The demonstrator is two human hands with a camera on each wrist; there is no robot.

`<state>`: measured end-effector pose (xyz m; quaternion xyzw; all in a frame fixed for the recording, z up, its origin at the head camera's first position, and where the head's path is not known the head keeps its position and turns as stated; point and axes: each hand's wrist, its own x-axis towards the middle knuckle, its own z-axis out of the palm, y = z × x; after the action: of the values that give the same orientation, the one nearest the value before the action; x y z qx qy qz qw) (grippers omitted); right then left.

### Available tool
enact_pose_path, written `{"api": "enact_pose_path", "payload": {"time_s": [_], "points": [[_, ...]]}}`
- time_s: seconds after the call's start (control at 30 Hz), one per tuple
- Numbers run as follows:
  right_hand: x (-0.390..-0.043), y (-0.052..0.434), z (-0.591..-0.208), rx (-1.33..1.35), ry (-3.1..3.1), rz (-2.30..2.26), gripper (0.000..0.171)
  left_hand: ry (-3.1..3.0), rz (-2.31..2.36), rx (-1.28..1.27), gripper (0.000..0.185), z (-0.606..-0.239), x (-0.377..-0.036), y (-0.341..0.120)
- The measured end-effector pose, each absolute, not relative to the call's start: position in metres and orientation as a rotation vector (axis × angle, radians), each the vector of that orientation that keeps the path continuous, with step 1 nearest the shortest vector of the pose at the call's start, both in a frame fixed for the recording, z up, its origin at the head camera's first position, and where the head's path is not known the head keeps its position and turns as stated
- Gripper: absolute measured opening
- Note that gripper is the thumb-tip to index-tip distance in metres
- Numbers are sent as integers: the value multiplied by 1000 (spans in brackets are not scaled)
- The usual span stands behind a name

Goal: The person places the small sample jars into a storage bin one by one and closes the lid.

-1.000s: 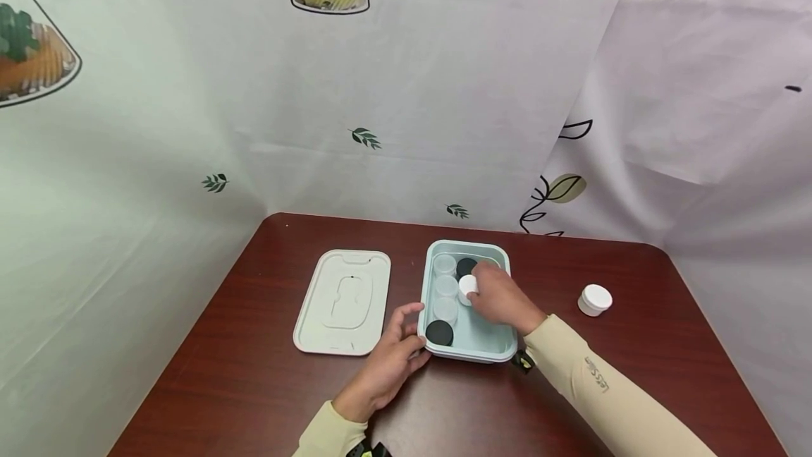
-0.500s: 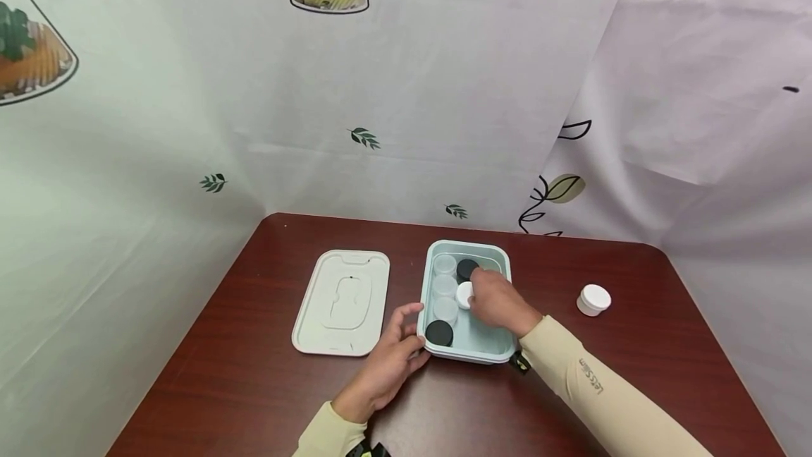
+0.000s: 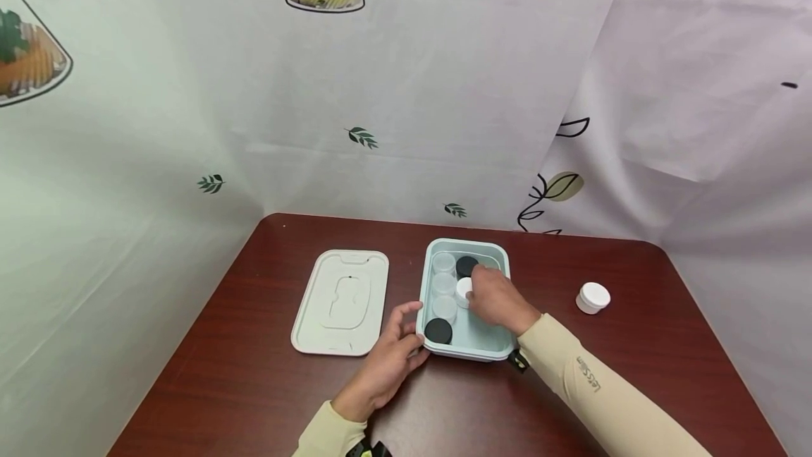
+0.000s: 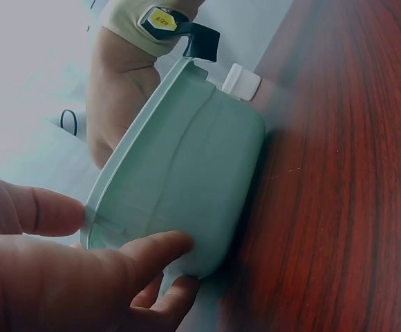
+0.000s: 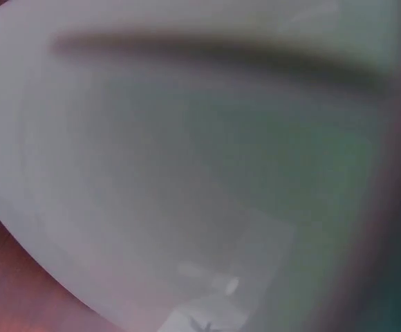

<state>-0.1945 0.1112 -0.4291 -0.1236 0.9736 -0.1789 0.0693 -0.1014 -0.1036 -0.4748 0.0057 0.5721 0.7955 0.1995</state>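
A pale green plastic tub (image 3: 482,340) stands on the table with several small round jars inside. Along its left side are clear jars (image 3: 443,284) and, in the front corner, a black-lidded jar (image 3: 438,331). Another black-lidded jar (image 3: 466,266) sits farther back. My right hand (image 3: 497,300) reaches into the tub, its fingers pinching a white-lidded jar (image 3: 464,292) just in front of that one. My left hand (image 3: 392,355) grips the tub's front left corner; in the left wrist view its fingers (image 4: 162,249) press the rim and outer wall. The right wrist view is mostly blurred pale green.
A flat white lid (image 3: 340,302) lies left of the tub. To the right stands a white jar (image 3: 593,297) with a white lid. The brown wooden table (image 3: 254,386) meets hanging white cloth (image 3: 412,90) at its back and sides.
The right hand and the white-lidded jar have shifted slightly left inside the tub, with the fingers still at the jar. The left hand stays at the corner.
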Motion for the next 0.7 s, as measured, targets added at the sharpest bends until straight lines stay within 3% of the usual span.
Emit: {"api": "enact_pose_path", "payload": {"time_s": [0.23, 0.47, 0.7], "points": [[-193, 112, -426, -363, 2913, -525, 23, 1597, 2229, 16, 57, -476, -101, -103], [-193, 126, -408, -283, 2915, -733, 48, 1599, 2225, 21, 58, -475, -100, -102], [-197, 152, -393, -168, 2840, -1060, 56, 1600, 2228, 15, 59, -475, -100, -103]]}}
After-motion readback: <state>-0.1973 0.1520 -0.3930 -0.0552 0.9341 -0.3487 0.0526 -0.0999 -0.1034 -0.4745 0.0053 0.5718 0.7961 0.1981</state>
